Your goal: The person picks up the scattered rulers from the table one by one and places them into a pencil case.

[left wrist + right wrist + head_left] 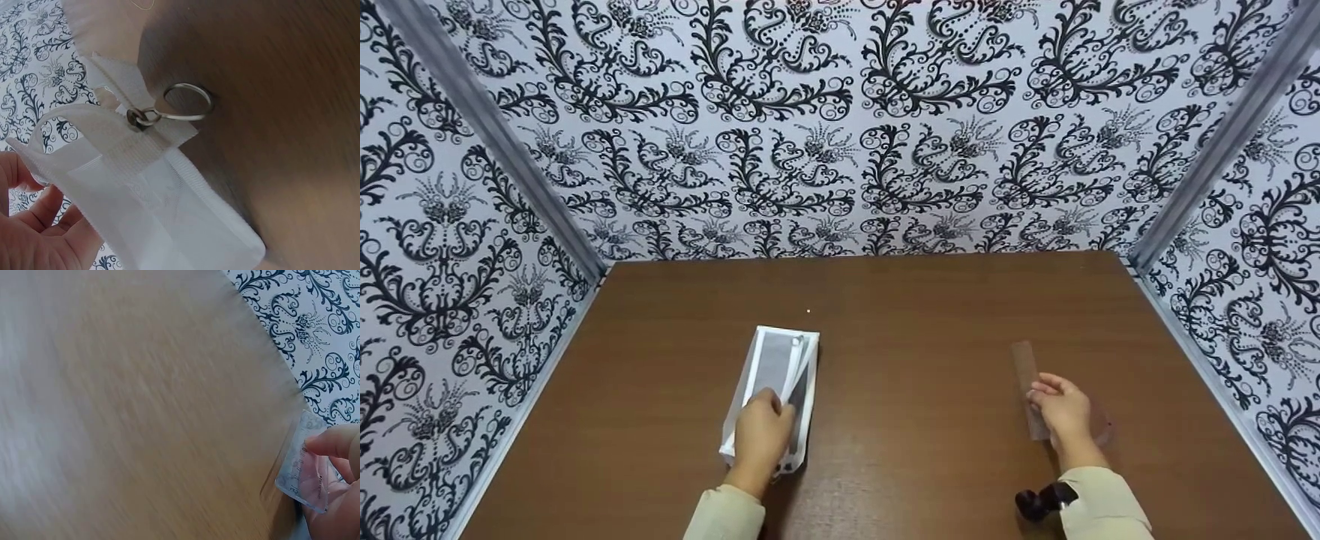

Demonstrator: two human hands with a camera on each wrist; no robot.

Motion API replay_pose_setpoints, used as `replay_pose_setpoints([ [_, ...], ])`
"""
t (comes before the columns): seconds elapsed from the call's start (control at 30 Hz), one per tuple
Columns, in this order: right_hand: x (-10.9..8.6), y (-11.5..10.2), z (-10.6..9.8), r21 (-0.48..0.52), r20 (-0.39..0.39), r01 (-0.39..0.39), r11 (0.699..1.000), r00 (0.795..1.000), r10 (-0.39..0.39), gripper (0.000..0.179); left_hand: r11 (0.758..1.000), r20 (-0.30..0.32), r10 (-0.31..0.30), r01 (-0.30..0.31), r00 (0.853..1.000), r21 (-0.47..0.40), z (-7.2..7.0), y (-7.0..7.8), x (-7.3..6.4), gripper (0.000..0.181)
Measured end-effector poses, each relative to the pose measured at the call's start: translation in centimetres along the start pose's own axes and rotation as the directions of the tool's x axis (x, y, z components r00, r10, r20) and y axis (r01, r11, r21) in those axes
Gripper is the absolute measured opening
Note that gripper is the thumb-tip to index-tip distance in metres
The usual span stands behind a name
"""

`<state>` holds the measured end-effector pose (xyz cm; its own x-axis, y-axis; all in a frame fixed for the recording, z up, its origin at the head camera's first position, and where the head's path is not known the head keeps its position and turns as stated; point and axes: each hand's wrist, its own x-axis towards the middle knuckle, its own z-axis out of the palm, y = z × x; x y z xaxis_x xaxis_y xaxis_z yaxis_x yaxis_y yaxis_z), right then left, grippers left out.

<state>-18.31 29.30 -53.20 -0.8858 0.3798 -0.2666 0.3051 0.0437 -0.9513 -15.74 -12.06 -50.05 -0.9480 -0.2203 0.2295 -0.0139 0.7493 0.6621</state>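
On the left of the table lies a white mesh zip pouch (769, 360), and my left hand (763, 439) pinches its top edge, where the zip band stands up from a dark gap. In the left wrist view a metal ring (188, 101) hangs from the zip's slider. My right hand (1065, 412) pinches a clear plastic ruler (1024, 367) over the right side of the table. Printed markings show on the ruler (298, 472) in the right wrist view. Beside that hand shows the edge of a clear rounded piece (1102, 426), mostly hidden; whether it is held I cannot tell.
The brown wooden table (915, 337) runs back to a patterned wall (855, 150), with side walls at left and right. A black wrist mount (1039, 502) sits at my right sleeve.
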Motion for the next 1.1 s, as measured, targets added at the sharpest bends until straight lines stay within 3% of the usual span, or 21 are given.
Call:
replay_pose_setpoints([
  [0.23, -0.4, -0.2, 1.0, 0.034, 0.014, -0.023, 0.999, 1.000, 0.023, 0.050, 0.998, 0.043, -0.040, 0.042, 0.998, -0.040, 0.0, 0.1, -0.1, 0.024],
  [0.5, -0.8, -0.5, 2.5, 0.140, 0.010, -0.036, 0.990, 0.999, 0.035, 0.049, 0.998, 0.038, -0.050, 0.052, 0.998, -0.043, -0.1, 0.1, 0.0, 0.024],
  [1.1, -1.4, -1.0, 5.6, 0.199, 0.068, -0.043, 0.979, 0.997, 0.030, 0.045, 0.999, 0.013, -0.038, 0.038, 0.999, -0.015, -0.3, 0.3, 0.1, 0.022],
])
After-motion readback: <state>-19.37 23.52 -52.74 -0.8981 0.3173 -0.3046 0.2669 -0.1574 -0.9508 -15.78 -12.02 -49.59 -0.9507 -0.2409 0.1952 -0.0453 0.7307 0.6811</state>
